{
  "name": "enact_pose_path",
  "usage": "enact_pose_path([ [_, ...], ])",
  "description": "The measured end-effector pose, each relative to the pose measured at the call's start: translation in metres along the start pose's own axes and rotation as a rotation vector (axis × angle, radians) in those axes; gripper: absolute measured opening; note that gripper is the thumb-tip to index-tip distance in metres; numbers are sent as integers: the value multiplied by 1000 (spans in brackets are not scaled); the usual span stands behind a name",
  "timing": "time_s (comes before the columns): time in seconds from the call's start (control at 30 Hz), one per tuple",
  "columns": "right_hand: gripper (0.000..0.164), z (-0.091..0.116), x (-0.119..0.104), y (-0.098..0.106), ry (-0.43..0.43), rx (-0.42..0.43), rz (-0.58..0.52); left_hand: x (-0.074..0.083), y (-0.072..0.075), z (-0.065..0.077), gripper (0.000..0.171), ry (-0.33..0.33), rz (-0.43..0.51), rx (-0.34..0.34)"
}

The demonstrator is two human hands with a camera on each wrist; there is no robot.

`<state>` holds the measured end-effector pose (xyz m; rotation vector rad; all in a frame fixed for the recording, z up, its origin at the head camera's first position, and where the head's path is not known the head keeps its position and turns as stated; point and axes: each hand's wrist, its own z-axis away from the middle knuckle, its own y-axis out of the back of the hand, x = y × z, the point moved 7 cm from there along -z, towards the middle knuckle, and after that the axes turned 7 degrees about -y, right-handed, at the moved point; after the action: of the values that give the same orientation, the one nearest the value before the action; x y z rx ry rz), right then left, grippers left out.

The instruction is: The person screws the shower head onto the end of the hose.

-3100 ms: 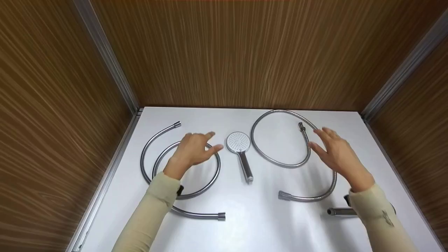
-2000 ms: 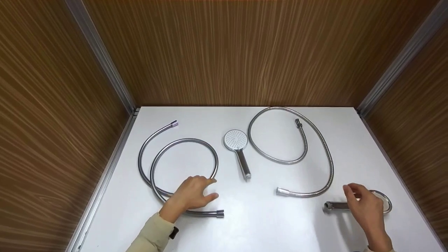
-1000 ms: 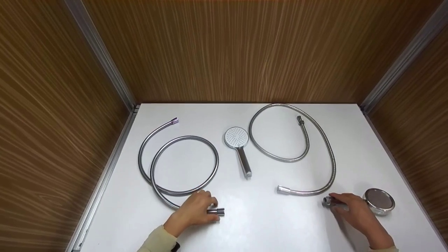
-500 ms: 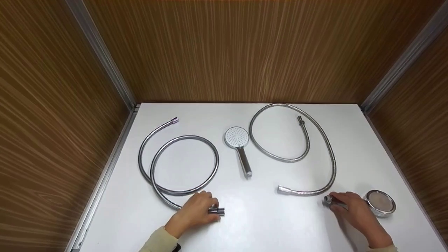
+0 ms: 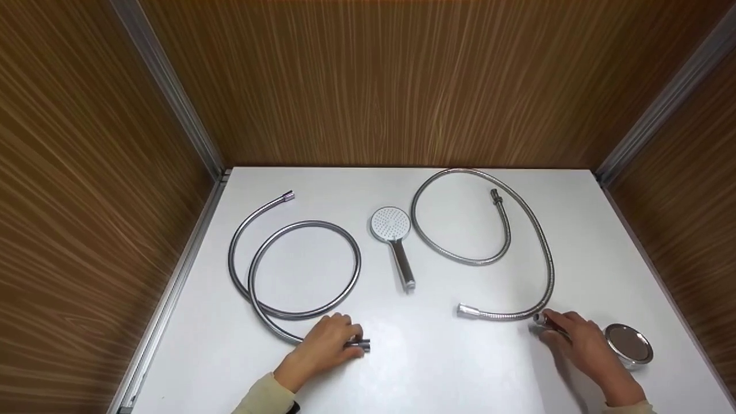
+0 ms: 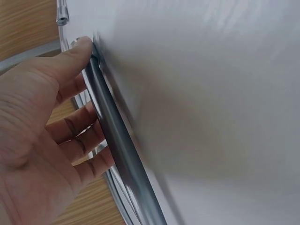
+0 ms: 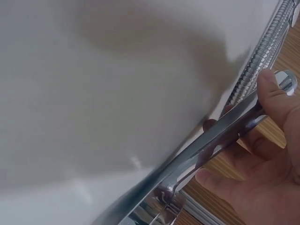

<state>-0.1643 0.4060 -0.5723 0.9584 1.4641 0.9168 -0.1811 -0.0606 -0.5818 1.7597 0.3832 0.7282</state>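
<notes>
At lower centre the left hand [image 5: 325,347] pinches a smooth, glossy coiled hose [image 6: 121,140]; at lower right the right hand [image 5: 587,349] grips a round chrome shower head [image 5: 631,344] by its handle [image 7: 222,131]. The handle's tip sits higher in frame than before.

The left hand [image 5: 322,348] is pinching between thumb [image 6: 72,58] and fingers [image 6: 70,127]; the right hand [image 5: 586,348] is gripping with bent fingers.
</notes>
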Motion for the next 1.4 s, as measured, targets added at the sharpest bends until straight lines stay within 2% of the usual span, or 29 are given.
enact_pose_path([
  [0.17,48,-3,-11,8,74,83,-60,0,3,0,26,7,-3,10],
  [0.33,45,-6,-27,14,125,130,-71,-1,6,-1,23,9,55,7],
  [0.5,46,-11,-52,17,180,148,-72,-2,6,-2,21,31,128,-13],
  [0.7,46,-15,-82,12,273,161,-81,-3,8,-5,20,56,127,-13],
  [1.07,45,-20,-126,-14,411,118,-145,-3,8,-6,22,80,130,7],
  [1.27,38,-20,-147,-32,407,27,-106,-2,6,-7,25,96,135,-12],
  [1.4,35,-20,-159,-41,419,-2,-76,-1,7,-9,27,93,119,-6],
])
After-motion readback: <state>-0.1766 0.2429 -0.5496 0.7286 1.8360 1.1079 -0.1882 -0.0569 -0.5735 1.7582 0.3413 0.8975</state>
